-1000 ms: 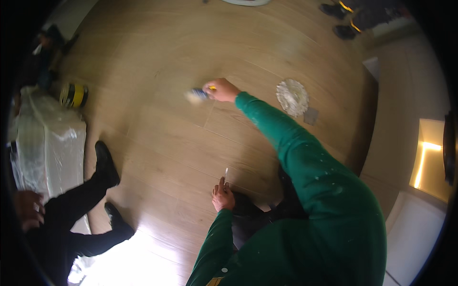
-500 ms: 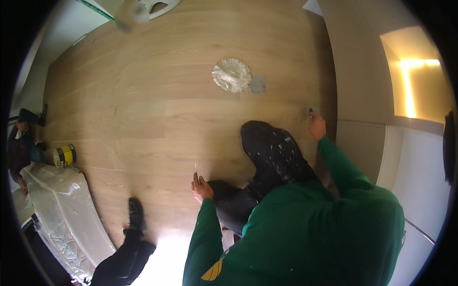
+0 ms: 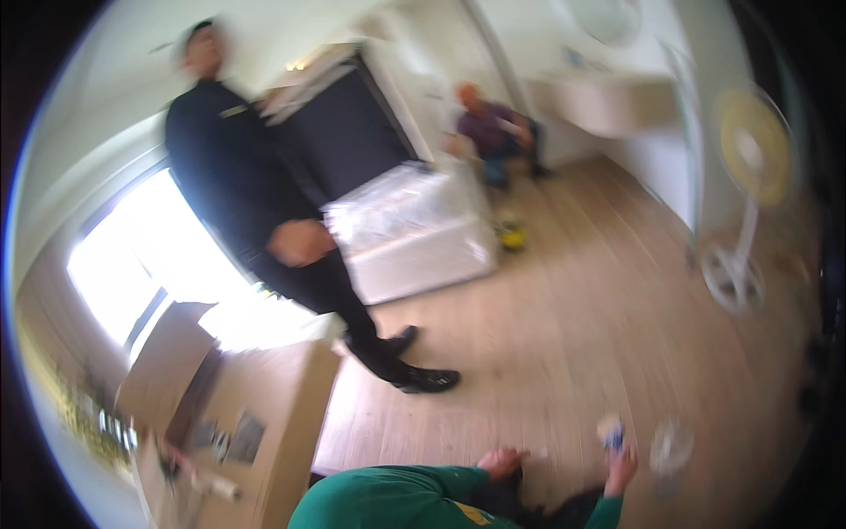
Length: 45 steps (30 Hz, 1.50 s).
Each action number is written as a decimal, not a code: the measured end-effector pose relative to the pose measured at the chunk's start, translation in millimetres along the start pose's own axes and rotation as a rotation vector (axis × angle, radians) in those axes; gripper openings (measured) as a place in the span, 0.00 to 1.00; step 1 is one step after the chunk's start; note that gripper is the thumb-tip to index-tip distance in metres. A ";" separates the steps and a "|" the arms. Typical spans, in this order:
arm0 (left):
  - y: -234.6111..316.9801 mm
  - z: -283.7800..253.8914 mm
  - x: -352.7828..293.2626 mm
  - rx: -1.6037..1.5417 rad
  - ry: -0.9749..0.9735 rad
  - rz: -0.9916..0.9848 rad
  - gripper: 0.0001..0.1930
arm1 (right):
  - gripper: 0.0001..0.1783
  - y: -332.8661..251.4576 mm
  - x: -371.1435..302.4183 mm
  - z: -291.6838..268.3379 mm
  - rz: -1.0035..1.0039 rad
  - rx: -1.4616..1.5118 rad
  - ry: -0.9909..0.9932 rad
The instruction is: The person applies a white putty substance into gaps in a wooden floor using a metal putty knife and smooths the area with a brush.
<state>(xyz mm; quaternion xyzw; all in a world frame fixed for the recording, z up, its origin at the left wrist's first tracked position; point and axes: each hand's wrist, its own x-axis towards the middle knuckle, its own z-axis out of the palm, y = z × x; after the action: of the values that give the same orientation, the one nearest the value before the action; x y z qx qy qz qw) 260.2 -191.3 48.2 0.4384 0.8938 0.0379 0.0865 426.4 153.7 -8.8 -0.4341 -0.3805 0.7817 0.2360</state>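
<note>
Both green-sleeved arms reach in from the lower edge, and motion smears the picture. My left hand point(image 3: 500, 461) is closed, and a faint, thin, pale stick-like thing points out of it toward the right. My right hand point(image 3: 621, 463) is wrapped round a small blue object with a pale, rounded top point(image 3: 610, 430), too blurred to name. Just right of that hand, on the wood floor point(image 3: 564, 353), lies a whitish round crinkled thing point(image 3: 671, 447), standing apart from my fingers.
A person in dark clothes point(image 3: 238, 176) stands left of centre; another sits at the back point(image 3: 493, 132). Plastic-wrapped furniture point(image 3: 423, 256) and a yellow can point(image 3: 511, 235) lie between. A cardboard box point(image 3: 295, 397) bears tools at left. A standing fan point(image 3: 749, 150) is at right.
My view has swung left and up, bringing in the standing person, box and fan. My right hand now holds up the blue object; before, that hand was low beside the right-hand cabinet.
</note>
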 end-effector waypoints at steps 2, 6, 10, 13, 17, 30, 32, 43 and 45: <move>13.1 -8.2 -52.3 -0.289 -0.036 0.042 0.22 | 0.18 13.8 -75.4 -4.2 0.065 0.025 0.130; 28.0 -31.1 -73.1 -0.279 -0.117 -0.116 0.24 | 0.22 -16.8 -174.4 -18.3 0.073 -0.431 -0.059; 58.1 -37.1 -64.1 -0.323 -0.167 -0.294 0.23 | 0.26 -32.9 -183.2 -29.3 -0.190 -0.789 -0.161; 63.2 -44.1 -53.5 -0.306 -0.199 -0.345 0.24 | 0.23 -49.0 -191.4 -18.3 -0.514 -0.947 -0.176; 58.6 -46.7 -64.3 -0.236 -0.215 -0.263 0.21 | 0.18 -70.0 -225.7 -12.1 -0.524 -0.911 -0.278; 81.2 -40.7 -65.3 -0.360 -0.055 -0.378 0.18 | 0.17 -52.7 -218.6 -44.8 -0.664 -0.981 -0.233; 82.8 -39.1 -68.4 -0.339 -0.024 -0.360 0.18 | 0.17 -51.3 -219.8 -46.1 -0.678 -0.964 -0.235; 97.3 -48.5 -66.6 -0.324 0.036 -0.272 0.23 | 0.16 -27.8 -197.2 -55.5 -0.769 -0.947 -0.089; 91.7 -46.5 -72.8 -0.326 0.055 -0.288 0.24 | 0.15 -25.8 -198.5 -48.1 -0.778 -0.912 -0.076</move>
<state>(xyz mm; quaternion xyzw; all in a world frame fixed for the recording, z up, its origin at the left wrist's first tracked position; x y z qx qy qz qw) 366.5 -192.3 115.9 0.2855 0.9312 0.1810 0.1364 570.2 49.0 94.8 -0.2922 -0.8167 0.4106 0.2811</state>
